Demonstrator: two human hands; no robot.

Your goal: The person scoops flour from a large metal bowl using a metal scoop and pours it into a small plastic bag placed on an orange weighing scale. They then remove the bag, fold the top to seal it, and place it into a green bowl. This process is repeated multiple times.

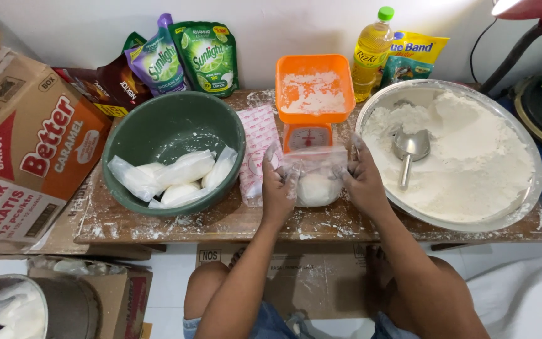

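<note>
Both hands, L (276,191) & R (364,182), pinch shut on 1 clear plastic bag of flour (317,179), on the wooden table (221,220) in front of 1 orange scale (314,100). Approx 4 filled bags (170,177) in 1 green bowl (174,129); 1 metal scoop (409,150) in 1 big flour basin (522,207).

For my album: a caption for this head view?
Both hands hold a clear bag of flour before an orange scale.

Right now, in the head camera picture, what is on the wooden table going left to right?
Green plastic bowl holding filled bags → left hand → clear plastic bag of flour → right hand → wide metal basin of flour with a metal scoop.
</note>
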